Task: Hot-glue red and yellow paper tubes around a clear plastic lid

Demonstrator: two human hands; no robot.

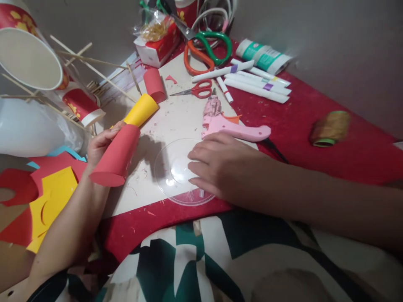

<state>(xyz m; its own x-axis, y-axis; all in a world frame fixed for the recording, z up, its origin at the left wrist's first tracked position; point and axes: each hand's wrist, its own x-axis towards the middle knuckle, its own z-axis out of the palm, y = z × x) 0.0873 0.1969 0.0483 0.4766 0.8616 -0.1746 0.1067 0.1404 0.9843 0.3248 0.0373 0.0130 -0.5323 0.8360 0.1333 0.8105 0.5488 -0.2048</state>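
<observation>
On the left, my left hand [100,147] is closed around a red paper-covered cup [118,157], held tilted with its wider end toward me. A yellow paper-covered cup [142,110] shows just behind it; I cannot tell whether the two touch. My right hand [210,165] lies palm down with fingers stretched out over the right side of a clear plastic lid [168,167], holding nothing I can see. Just beyond those fingers is a pink glue gun [236,128], its nozzle pointing away. A short red paper-covered cylinder [154,85] stands farther back.
Small red scissors [201,89], large green-and-orange scissors [208,50] and several white markers [258,86] lie at the back. A thread spool [330,128] is at right. Paper scraps [58,188] and a stick-and-cup structure [31,58] occupy the left. A white board [126,201] covers the red table.
</observation>
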